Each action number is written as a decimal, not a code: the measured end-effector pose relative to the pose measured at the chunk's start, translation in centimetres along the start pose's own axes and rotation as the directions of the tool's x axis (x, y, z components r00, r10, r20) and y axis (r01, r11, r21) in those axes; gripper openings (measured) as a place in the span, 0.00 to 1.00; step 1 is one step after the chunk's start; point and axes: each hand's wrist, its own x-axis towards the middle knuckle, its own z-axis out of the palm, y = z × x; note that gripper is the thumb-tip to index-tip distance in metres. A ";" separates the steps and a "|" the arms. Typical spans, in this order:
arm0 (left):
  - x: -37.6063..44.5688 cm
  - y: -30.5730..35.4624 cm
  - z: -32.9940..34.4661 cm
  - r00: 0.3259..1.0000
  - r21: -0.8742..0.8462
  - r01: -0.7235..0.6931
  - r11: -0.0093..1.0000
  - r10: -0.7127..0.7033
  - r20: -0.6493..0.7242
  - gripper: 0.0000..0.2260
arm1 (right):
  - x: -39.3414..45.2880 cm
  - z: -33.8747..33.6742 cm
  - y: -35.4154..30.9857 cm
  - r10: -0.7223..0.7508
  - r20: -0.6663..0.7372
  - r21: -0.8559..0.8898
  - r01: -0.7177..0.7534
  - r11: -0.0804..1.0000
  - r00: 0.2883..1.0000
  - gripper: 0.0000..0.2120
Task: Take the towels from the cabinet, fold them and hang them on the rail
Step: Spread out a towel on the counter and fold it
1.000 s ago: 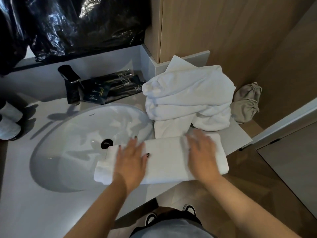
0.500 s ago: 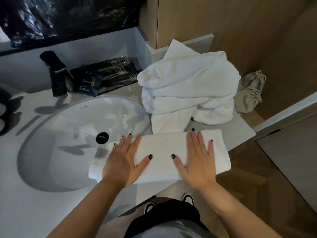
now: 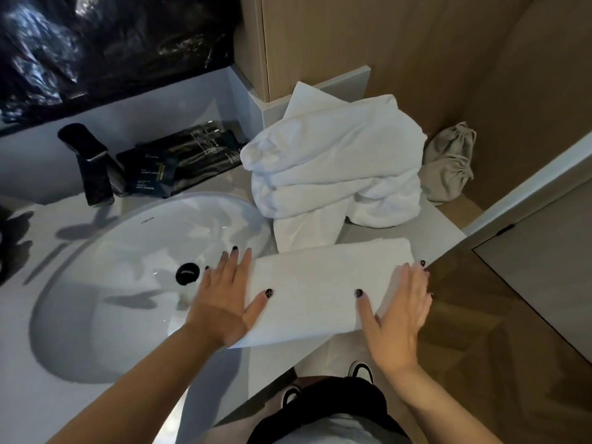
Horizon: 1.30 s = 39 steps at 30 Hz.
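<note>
A folded white towel point(image 3: 315, 285) lies flat on the grey counter point(image 3: 426, 224), its left end over the edge of the white sink point(image 3: 105, 283). My left hand point(image 3: 224, 299) presses flat on the towel's left end, fingers straight. At the towel's right end my right hand point(image 3: 398, 312) lies flat with fingers together, at the counter's front corner. Behind the folded towel sits a loose heap of white towels point(image 3: 336, 168). No rail is in view.
A black tap point(image 3: 91, 165) and dark sachets point(image 3: 182, 161) stand behind the sink. A beige drawstring bag point(image 3: 448, 165) lies right of the heap against the wooden wall point(image 3: 416, 52). Black plastic sheeting point(image 3: 96, 43) covers the back. My shoes point(image 3: 360, 370) stand on the wooden floor below.
Both hands have slid apart along the towel: the left toward its left end, the right out to its right end. The towel stays flat in place.
</note>
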 end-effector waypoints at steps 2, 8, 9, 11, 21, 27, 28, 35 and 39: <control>1.1 1.9 -0.1 0.992 0.033 -0.127 0.991 0.127 -0.007 0.41 | -1.4 -0.8 -0.8 0.219 -0.001 0.272 -0.211 0.939 0.976 0.45; 3.8 7.7 0.9 0.954 0.071 -0.297 0.952 0.299 -0.016 0.37 | -2.4 -1.2 -2.3 0.551 0.190 0.747 -0.484 0.456 0.813 0.33; 4.0 8.0 1.0 0.956 0.071 -0.290 0.954 0.292 -0.023 0.37 | -2.2 -0.9 -2.1 0.591 0.227 0.774 -0.512 0.373 0.774 0.27; 4.1 8.1 1.1 0.954 0.042 -0.286 0.957 0.289 -0.077 0.36 | -1.6 -0.8 -2.1 0.643 0.324 0.818 -0.547 0.178 0.694 0.20; 4.4 9.4 0.8 0.972 -0.199 -0.095 0.975 0.047 -0.232 0.34 | 1.1 -2.4 -3.9 0.411 0.427 0.859 -0.503 0.093 0.806 0.24; 4.1 13.0 -2.5 0.952 -0.551 -0.069 0.832 -0.110 -0.285 0.33 | 3.5 -6.8 -3.5 0.136 0.452 0.869 -0.469 0.157 0.882 0.26; 4.3 14.0 -3.6 0.954 -0.585 -0.080 0.807 -0.108 -0.280 0.33 | 4.4 -7.9 -3.1 0.087 0.446 0.877 -0.455 0.156 0.891 0.29; 5.8 25.6 -11.0 0.937 -0.688 -0.299 0.661 0.069 -0.341 0.15 | 12.2 -19.0 1.0 -0.203 0.377 0.925 -0.357 0.128 0.904 0.29; 7.5 34.8 -12.8 0.884 -0.813 -0.401 0.422 -0.052 -0.464 0.20 | 17.0 -26.8 3.5 -0.247 0.314 0.942 -0.268 0.200 0.917 0.24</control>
